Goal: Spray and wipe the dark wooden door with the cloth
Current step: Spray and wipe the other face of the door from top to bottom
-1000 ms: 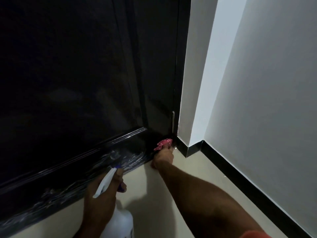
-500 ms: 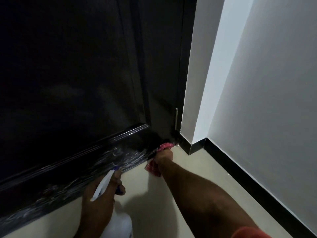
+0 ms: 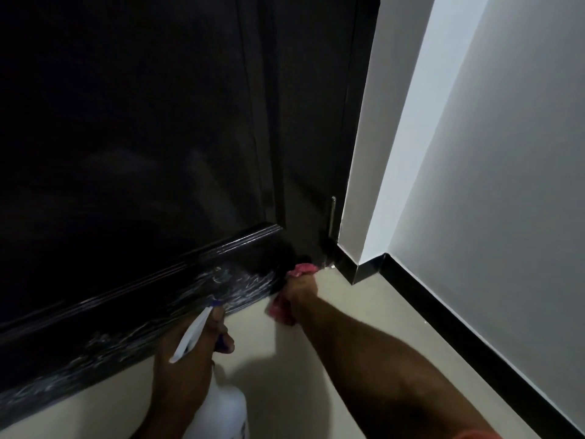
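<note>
The dark wooden door (image 3: 142, 153) fills the left and centre of the view. Its bottom rail (image 3: 133, 315) shows pale streaks of spray. My right hand (image 3: 299, 289) grips a pink cloth (image 3: 300, 270) and presses it against the door's lower right corner, just above the floor. A fold of the cloth hangs below my palm. My left hand (image 3: 186, 362) holds a white spray bottle (image 3: 221, 413) low in front of the rail, its white and blue nozzle pointing at the door.
A white wall (image 3: 490, 185) rises on the right, with a black skirting board (image 3: 474, 343) along the beige floor (image 3: 332, 327). A metal hinge pin (image 3: 331, 217) sits at the door's right edge beside the white corner of the frame.
My right hand and the cloth have stayed at the door's lower right corner; more cloth now hangs below the palm. The view has drifted slightly to the left. The bottle is almost unmoved.
</note>
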